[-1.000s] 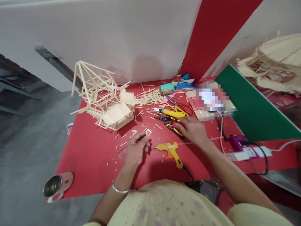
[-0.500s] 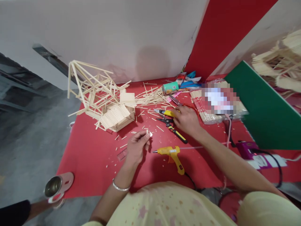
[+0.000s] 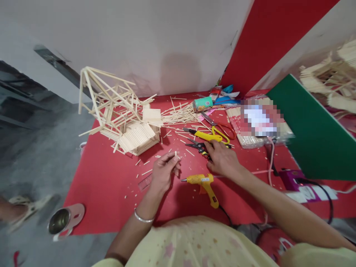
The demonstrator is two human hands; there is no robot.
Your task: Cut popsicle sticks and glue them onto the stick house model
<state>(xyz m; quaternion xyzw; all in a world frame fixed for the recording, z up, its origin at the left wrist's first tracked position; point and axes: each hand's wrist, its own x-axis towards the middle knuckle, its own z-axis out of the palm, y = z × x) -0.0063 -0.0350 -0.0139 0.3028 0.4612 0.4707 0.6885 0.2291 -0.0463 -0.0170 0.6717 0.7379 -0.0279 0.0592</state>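
Pinched between the thumb and fingers of my left hand [image 3: 164, 170] is a short piece of wooden stick [image 3: 175, 153]. My right hand [image 3: 224, 159] has its fingers closed around the handles of black and yellow cutters [image 3: 198, 147], whose jaws point left on the table. Just beyond them lie a yellow utility knife [image 3: 207, 135] and red-handled scissors [image 3: 222, 127]. Between my forearms a yellow glue gun [image 3: 201, 180] rests with its nozzle to the left. A stick-built model [image 3: 136, 137] stands to the far left of my hands.
Loose sticks [image 3: 179, 114] and a green can [image 3: 203, 104] lie at the back. A glowing phone [image 3: 260, 120], blurred out, rests on bagged sticks [image 3: 246, 141]. A green board [image 3: 311, 137] leans at right, near a power strip [image 3: 319, 192]. A mug [image 3: 62, 218] sits at the left corner.
My right hand has moved nearer to me, off the yellow knife and onto the cutters. My left hand stays put with its stick piece. Another person's arm has left the mug; a sandalled foot shows.
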